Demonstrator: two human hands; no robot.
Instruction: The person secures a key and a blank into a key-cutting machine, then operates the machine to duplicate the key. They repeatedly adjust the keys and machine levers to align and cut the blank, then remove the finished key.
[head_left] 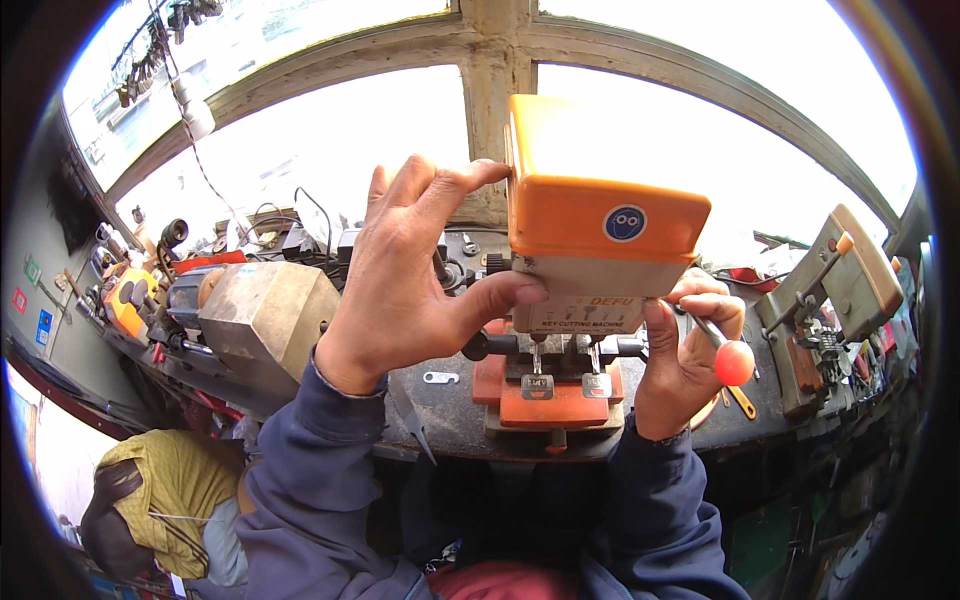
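Note:
A key cutting machine with an orange cover (610,215) and a pale front stands on the bench before me. My left hand (400,265) grips its upper left side, index fingertip against the cover and thumb on the front. My right hand (685,350) is at the lower right corner, its thumb pressed to the front edge. The other right fingers are partly hidden beside a lever with a red ball knob (733,363). Beneath the head, two dark-headed keys, a left key (538,388) and a right key (597,386), sit side by side over the red carriage (555,411).
A grey boxy machine (265,320) takes up the left of the bench; another key machine (830,290) stands at right. A small flat metal piece (440,378) and a pointed metal blade (408,415) lie left of the carriage. A yellow-handled tool (742,402) is at right.

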